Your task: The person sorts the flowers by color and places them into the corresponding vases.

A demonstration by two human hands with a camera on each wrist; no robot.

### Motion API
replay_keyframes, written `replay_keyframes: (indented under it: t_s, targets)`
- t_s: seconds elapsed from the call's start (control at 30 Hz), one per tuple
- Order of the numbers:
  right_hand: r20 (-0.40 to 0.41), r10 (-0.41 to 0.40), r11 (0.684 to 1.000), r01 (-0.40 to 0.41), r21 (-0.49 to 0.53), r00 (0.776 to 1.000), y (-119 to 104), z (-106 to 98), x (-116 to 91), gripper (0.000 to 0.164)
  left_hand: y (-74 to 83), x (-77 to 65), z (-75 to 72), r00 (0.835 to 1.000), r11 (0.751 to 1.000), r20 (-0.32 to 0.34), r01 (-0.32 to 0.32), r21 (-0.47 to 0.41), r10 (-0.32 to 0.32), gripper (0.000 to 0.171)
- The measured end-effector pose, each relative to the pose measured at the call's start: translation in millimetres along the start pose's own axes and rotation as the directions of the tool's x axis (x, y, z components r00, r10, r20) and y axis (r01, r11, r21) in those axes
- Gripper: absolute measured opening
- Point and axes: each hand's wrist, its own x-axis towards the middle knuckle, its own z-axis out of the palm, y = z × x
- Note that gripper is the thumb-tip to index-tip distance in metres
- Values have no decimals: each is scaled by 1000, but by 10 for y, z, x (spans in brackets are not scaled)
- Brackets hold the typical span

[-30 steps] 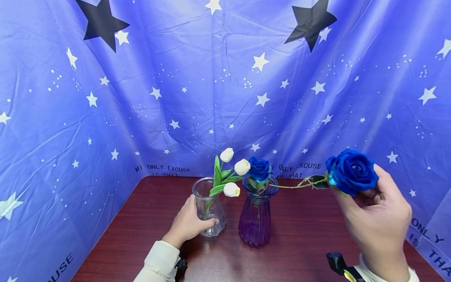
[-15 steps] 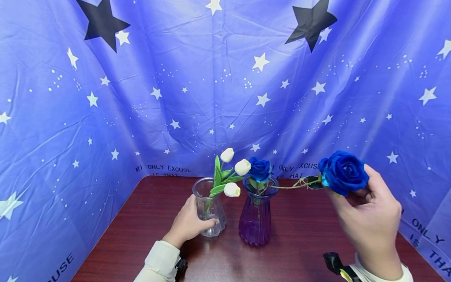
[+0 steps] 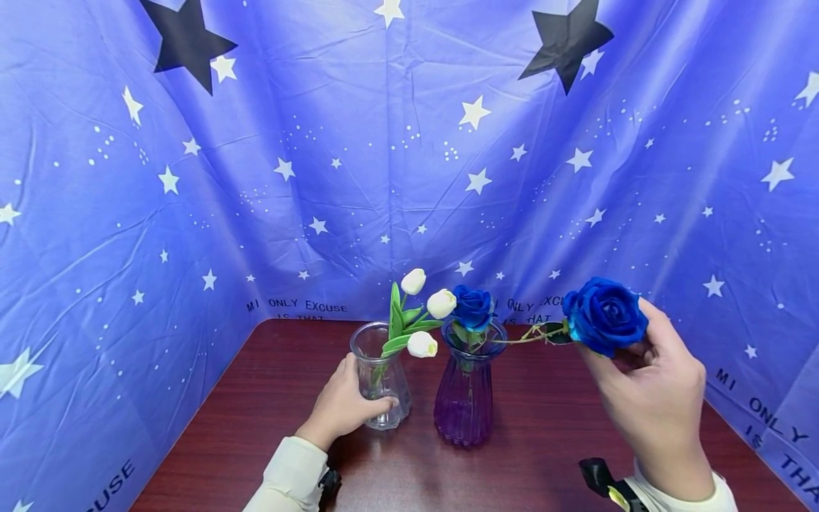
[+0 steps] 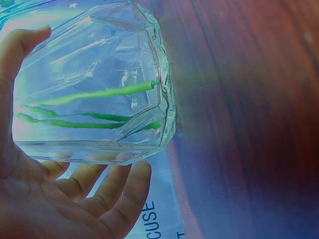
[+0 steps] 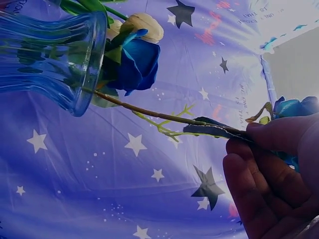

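Note:
My right hand (image 3: 659, 391) pinches a blue rose (image 3: 606, 316) by the stem (image 5: 154, 113), close below the bloom. The stem slants left, and its lower end reaches into the mouth of a purple ribbed glass vase (image 3: 463, 405). Another blue rose (image 3: 472, 307) stands in that vase, its bloom just above the rim. To the left, my left hand (image 3: 342, 405) grips a clear glass vase (image 4: 89, 64) around its body, thumb in front. White tulips (image 3: 422, 345) with green leaves lean right out of the clear vase. Their green stems (image 4: 104, 93) show through the glass.
Both vases stand close together on a dark red wooden table (image 3: 550, 427). A blue cloth (image 3: 358, 178) printed with stars hangs behind the table and along both sides. The tulip heads nearly meet the standing rose.
My right hand has moved left and slightly down with the blue rose. Less of its stem now shows outside the purple vase. The left hand and clear vase stay put.

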Motion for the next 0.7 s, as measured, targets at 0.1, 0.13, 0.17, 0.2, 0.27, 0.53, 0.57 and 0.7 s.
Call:
replay_keyframes:
  t_s: [0.1,0.13,0.17,0.2,0.27,0.53,0.57,0.7]
  targets:
    - [5,-9,1000,9,-3,1000,16,14,-5,63,-3,2,3,1000,1000,-1,0,2,0,101]
    - [7,-9,1000,9,-2,1000,24,19,-6,63,-5,3,4,1000,1000,-1,-1,2,1,101]
    - [9,-9,1000,9,-3,1000,32,24,-8,63,-6,4,4,1000,1000,-2,-1,1,1,101]
    - [11,-9,1000,9,3,1000,40,30,-9,64,-6,4,5,1000,1000,-2,-2,0,2,101]
    - [13,-8,1000,8,3,1000,53,38,-13,64,-6,4,6,1000,1000,-2,-2,0,2,100]
    - [23,-5,1000,6,-23,1000,95,60,-28,64,-9,2,3,1000,1000,2,4,5,-4,101]
    - [29,-1,999,2,-33,1000,102,57,-31,65,-9,1,2,1000,1000,2,6,5,-6,101]
    - [43,6,999,-4,-50,999,121,50,-40,67,-11,2,3,1000,1000,3,5,5,-5,101]
